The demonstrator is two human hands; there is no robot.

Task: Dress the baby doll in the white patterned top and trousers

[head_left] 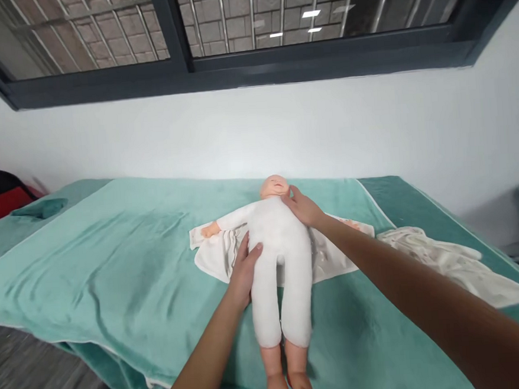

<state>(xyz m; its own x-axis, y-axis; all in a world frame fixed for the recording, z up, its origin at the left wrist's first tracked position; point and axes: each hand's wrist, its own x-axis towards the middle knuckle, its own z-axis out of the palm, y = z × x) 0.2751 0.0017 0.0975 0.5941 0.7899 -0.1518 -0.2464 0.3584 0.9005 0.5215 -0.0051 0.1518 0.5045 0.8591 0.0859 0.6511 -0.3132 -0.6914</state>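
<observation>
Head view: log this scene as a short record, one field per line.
Main object: white, soft-bodied doll with a pinkish head and bare feet
Pose: face up, head toward the white wall, feet toward the camera
Under it: spread white cloth garment
Surface: green plush cover
Left hand: against the doll's side at the hip, thumb on the front
Right hand: on the doll's upper chest by the shoulder, near the neck
Picture right: crumpled white cloth, apart from both hands
Background: dark window frame
</observation>
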